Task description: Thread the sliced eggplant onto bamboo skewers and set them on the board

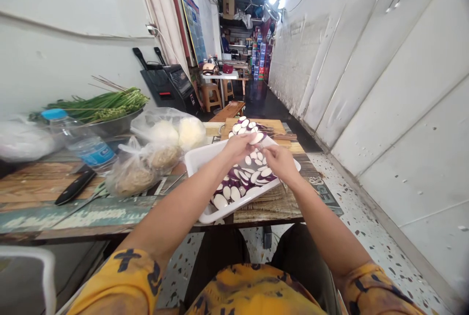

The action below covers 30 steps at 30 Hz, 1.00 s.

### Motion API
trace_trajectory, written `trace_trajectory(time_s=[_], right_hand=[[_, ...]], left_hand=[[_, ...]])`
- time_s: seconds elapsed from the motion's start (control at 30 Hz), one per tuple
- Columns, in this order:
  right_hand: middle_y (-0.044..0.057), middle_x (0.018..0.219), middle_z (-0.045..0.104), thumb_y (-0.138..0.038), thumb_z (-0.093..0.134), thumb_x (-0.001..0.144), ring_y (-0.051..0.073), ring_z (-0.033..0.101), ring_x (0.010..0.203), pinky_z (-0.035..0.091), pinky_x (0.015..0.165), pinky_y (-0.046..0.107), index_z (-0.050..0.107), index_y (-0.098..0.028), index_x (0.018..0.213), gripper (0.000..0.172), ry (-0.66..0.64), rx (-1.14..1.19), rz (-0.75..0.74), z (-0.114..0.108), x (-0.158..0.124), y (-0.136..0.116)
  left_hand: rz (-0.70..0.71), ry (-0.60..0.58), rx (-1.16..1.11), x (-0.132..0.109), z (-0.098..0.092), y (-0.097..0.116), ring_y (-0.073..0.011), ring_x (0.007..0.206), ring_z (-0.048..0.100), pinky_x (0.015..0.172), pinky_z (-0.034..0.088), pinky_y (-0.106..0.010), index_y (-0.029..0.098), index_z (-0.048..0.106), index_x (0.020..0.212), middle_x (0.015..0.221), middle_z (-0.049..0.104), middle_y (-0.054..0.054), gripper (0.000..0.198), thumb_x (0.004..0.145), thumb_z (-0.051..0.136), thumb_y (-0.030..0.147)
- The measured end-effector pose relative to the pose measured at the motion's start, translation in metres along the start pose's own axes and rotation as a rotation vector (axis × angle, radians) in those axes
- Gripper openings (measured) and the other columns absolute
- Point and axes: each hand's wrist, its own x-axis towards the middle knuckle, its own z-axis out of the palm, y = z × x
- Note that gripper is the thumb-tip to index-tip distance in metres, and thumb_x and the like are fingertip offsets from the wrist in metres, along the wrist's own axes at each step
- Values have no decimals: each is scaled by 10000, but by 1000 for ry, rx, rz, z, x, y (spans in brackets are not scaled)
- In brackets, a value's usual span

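Observation:
My left hand [240, 148] is closed on an oval eggplant slice [258, 138], white with a purple rim, above a white plastic tray [198, 161]. Close by on the right, my right hand [280, 161] has its fingers pinched together near that slice. Whatever sits in that pinch is too small to make out. Many more cut eggplant slices [234, 193] lie loose in the tray under both hands. Past the tray's far edge, eggplant slices [242, 127] with thin sticks beside them rest on a wooden board [276, 125].
To the left lie a black-handled knife [75, 187], a water bottle [90, 146], bags of potatoes [134, 176] and pale round vegetables [192, 132], and a metal bowl [122, 123] of greens. Thin sticks [271, 207] lie by the tray's near right side. A white wall [403, 110] runs along the right.

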Motion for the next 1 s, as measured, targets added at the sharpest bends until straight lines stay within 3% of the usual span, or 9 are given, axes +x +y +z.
trace_trajectory(time_s=[0.3,0.67,1.0], right_hand=[[33,812,679,-239,385,838,134,587,685,407,650,213,621,-167,1088,351,44,102,-40,4,-8,7],[49,889,683,-251,430,836,157,616,767,458,701,244,654,-163,993,287,198,291,-67,-5,-15,16],[54,898,706,-223,418,837,191,650,747,473,686,275,635,-211,1080,326,186,76,-69,-6,-31,0]], left_hand=[[31,-136,18,5,-10,0,-97,610,601,557,469,-195,105,628,807,698,620,-38,105,711,663,126],[92,-349,-8,-2,-8,5,-127,724,637,758,483,-270,115,652,823,768,666,-34,257,590,757,140],[76,-197,-44,0,-1,-1,-106,666,611,679,497,-254,94,670,778,757,661,-58,191,607,745,130]])
